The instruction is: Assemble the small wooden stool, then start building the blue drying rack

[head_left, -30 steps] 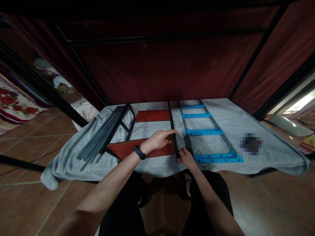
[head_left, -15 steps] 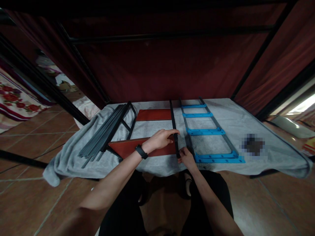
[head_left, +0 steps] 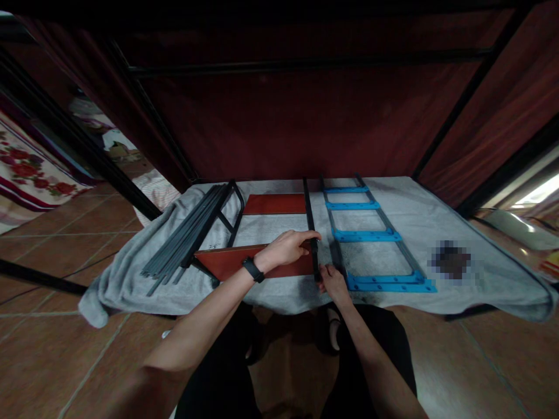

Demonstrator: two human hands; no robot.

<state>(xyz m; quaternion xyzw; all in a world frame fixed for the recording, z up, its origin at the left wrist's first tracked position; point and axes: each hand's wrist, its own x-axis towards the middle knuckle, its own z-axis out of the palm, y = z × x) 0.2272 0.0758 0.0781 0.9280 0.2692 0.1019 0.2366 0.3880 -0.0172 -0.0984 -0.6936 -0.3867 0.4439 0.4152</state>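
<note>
My left hand [head_left: 286, 249], with a dark watch on the wrist, lies over the near red-brown board [head_left: 227, 262] and its fingers curl round the black metal rail [head_left: 310, 218] beside it. My right hand [head_left: 332, 280] pinches the near end of that same rail at the table's front edge. A second red-brown board [head_left: 275, 203] sits farther back, between the rail and a black frame piece [head_left: 231, 215]. What my right fingertips hold besides the rail is too small to make out.
A grey cloth [head_left: 437, 221] covers the table. A grey frame with several blue crossbars [head_left: 362, 235] lies right of the rail. A bundle of grey rods [head_left: 183, 238] lies at the left. A blurred dark item [head_left: 449, 259] rests at the right. Dark red curtains hang behind.
The view has shifted slightly to the left and down. Both hands stay at the black rail with almost no movement.
</note>
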